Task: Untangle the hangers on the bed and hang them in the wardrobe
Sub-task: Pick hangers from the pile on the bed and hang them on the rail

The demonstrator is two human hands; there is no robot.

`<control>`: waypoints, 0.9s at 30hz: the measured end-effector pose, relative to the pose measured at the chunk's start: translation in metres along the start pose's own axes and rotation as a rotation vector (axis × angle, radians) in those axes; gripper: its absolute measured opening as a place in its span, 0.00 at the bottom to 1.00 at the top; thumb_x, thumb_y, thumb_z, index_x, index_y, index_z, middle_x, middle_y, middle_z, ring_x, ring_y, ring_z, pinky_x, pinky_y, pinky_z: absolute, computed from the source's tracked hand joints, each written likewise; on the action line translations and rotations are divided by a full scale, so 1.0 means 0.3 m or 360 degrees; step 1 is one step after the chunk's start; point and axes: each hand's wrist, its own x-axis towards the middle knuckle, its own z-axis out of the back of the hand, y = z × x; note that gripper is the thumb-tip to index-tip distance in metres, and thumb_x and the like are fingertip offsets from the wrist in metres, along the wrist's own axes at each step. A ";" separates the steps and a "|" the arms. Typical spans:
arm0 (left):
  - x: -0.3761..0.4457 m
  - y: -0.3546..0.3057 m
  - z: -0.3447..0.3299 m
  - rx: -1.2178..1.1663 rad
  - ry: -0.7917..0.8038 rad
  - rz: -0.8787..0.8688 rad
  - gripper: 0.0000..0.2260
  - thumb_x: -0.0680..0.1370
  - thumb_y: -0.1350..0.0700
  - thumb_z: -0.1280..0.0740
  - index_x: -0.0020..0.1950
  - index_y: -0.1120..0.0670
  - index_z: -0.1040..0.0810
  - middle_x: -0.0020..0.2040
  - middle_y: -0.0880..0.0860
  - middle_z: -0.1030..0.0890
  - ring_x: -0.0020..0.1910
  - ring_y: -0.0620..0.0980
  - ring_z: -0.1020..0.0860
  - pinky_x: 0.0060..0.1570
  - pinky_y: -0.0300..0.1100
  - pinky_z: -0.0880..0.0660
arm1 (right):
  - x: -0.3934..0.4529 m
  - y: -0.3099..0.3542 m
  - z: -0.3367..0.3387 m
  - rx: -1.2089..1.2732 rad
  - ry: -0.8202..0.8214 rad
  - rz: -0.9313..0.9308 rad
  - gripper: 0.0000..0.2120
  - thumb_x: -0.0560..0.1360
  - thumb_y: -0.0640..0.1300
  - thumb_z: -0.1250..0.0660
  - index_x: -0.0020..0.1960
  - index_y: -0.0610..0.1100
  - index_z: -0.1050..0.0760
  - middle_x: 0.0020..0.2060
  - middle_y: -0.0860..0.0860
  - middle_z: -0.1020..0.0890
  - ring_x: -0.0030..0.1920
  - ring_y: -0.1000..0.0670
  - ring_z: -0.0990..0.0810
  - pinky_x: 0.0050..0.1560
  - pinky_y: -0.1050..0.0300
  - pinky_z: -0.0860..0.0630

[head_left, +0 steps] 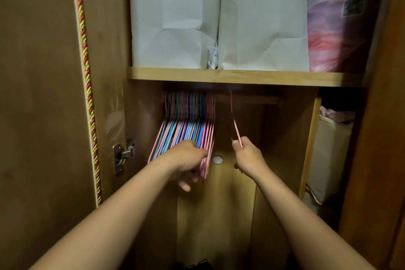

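Wardrobe [230,182]: open, wood interior; door at left with a metal hinge [123,155] and a red-and-gold cord [87,85] running down its edge.
Rail [252,99]: horizontal, just under the shelf [241,76].
Hangers [186,125]: packed bundle on the left part of the rail; pink, blue, purple, one green; hooks over the rail, lower ends swung out toward the camera.
Pink hanger [235,125]: single, hook at the rail, apart from the bundle on its right; blurred near the top.
Left hand [188,160]: laid on the lower ends of the bundle, fingers curled around the outermost pink ones.
Right hand [247,158]: pinches the lower part of the pink hanger between fingertips.
Shelf contents: two white paper bags [219,17] side by side; a purple-pink wrapped package [337,17] at right, with a small dark label too blurred to read.
Right compartment: pale box [328,155] with pink cloth on top.
Writing: none legible anywhere.
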 end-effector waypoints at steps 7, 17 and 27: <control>-0.052 0.080 0.101 -0.0026 -0.0116 0.0033 0.08 0.82 0.53 0.38 0.58 0.53 0.24 0.55 0.57 0.21 0.46 0.55 0.16 0.40 0.60 0.17 | 0.007 -0.002 -0.187 -0.0168 0.0120 0.0085 0.24 0.82 0.61 0.54 0.64 0.48 0.30 0.57 0.44 0.19 0.57 0.40 0.21 0.57 0.45 0.24; -0.103 0.168 0.117 -0.0124 -0.0323 0.0105 0.07 0.80 0.57 0.37 0.53 0.57 0.21 0.48 0.58 0.19 0.45 0.57 0.18 0.36 0.58 0.17 | 0.013 -0.003 -0.236 -0.0350 0.0141 0.0084 0.30 0.79 0.65 0.57 0.68 0.49 0.31 0.58 0.42 0.21 0.58 0.38 0.22 0.58 0.44 0.25; -0.378 0.321 0.007 -0.0326 -0.0843 0.0167 0.08 0.82 0.54 0.38 0.51 0.53 0.20 0.44 0.55 0.21 0.42 0.55 0.18 0.41 0.57 0.17 | -0.327 0.255 -0.271 -0.0040 0.0043 0.0965 0.14 0.78 0.42 0.39 0.61 0.43 0.23 0.57 0.45 0.23 0.61 0.42 0.28 0.64 0.48 0.32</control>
